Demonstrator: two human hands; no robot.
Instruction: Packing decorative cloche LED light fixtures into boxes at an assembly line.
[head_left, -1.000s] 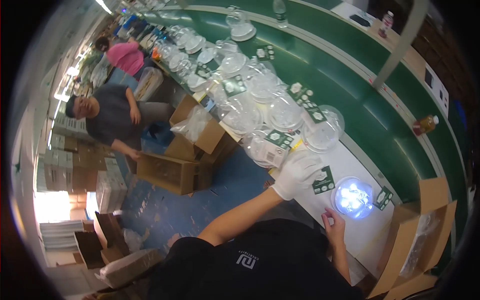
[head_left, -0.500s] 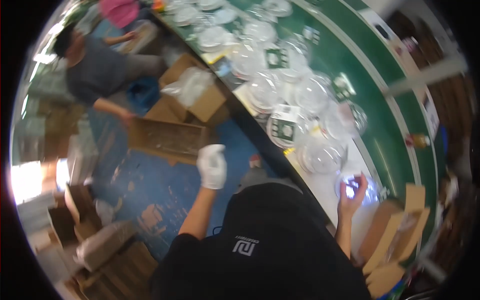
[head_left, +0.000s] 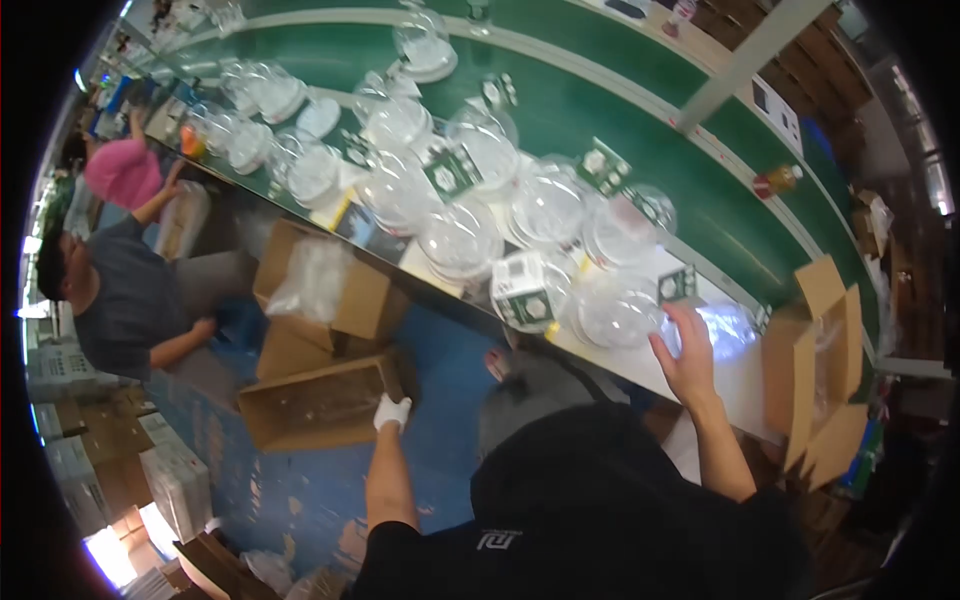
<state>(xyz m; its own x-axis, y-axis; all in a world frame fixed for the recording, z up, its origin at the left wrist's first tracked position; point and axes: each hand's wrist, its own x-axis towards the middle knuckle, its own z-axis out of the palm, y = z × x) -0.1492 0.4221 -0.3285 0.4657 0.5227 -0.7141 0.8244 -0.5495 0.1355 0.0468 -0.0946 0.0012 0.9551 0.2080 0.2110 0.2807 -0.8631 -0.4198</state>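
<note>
My left hand (head_left: 392,412), in a white glove, is closed on the right end of a long open cardboard box (head_left: 325,432). Clear plastic film seems to line that box. On the right, my bare right hand (head_left: 688,358) is raised over the table edge with its fingers spread and nothing in it. Just beyond it lies a shiny clear plastic piece (head_left: 728,332) that catches the light. Beside that hand stands a clear plastic dome (head_left: 617,312) on a round base. A small green-and-white carton (head_left: 524,290) rests among more such domes to the left.
A green work table (head_left: 575,75) curves across the far side. An open upright carton (head_left: 790,350) stands at its right end. A co-worker (head_left: 135,300) sits at the left, beside another carton (head_left: 365,305) holding clear plastic bags. A bottle (head_left: 778,181) lies on the table's far strip.
My left hand has reached the long box and closed on its end. The co-worker's hand has come off that box. My right hand's fingers have opened wider. The view has turned.
</note>
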